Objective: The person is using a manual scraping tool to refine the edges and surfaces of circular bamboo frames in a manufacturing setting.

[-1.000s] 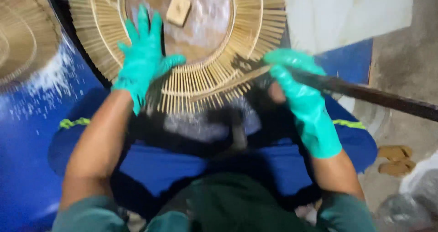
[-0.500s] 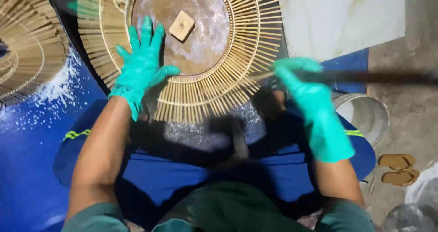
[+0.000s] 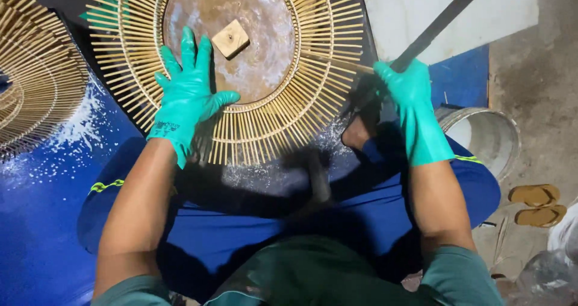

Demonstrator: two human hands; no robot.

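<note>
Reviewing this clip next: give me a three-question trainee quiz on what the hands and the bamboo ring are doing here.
1. True or false: the left hand lies flat, fingers spread, on the round bamboo-stick frame.
2. What does the right hand grip? A) the small wooden block B) a long dark blade or bar C) the metal bucket
3. Fill in: the small wooden block sits on the brown ____ inside the frame.

Key
1. True.
2. B: the long dark tool runs up and to the right from the fist; the metal bucket stands untouched beside the person's right knee.
3. Disc, a round brown surface ringed by the sticks.
</note>
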